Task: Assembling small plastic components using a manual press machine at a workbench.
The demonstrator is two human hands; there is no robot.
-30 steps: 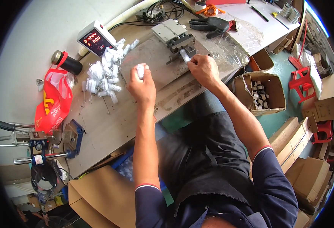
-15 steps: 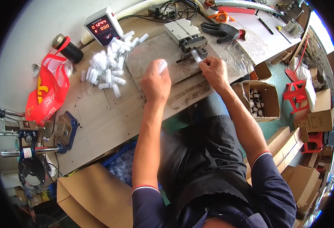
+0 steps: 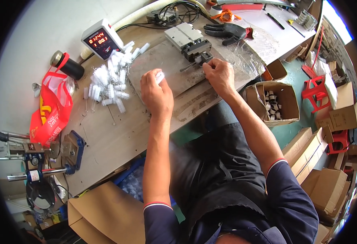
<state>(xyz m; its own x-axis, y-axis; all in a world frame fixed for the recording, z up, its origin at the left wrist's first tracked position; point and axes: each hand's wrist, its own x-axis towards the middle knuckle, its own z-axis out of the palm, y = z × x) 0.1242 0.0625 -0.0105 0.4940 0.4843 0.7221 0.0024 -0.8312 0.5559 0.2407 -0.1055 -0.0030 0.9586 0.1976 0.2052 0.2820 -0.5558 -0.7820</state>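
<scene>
My left hand is closed above the bench, with a white bristle brush poking up past the fingers. My right hand is pinched right at the dark jaw block of a small metal fixture. A bit of a second white brush shows at that block; the rest of it is hidden by the block and the fingers. The fixture sits on a worn metal plate. Left of the plate lies a loose pile of white brushes with thin wire stems.
Behind the pile stands a counter box with a red lit display. A black bottle, red bag and clamp stand are at the left. A black glove lies beyond the fixture. An open carton stands right of the bench.
The brush at my right fingers has gone from plainly visible to mostly hidden at the jaw block. My left hand has turned a little, and the display's lit digits differ. The whole view has shifted slightly.
</scene>
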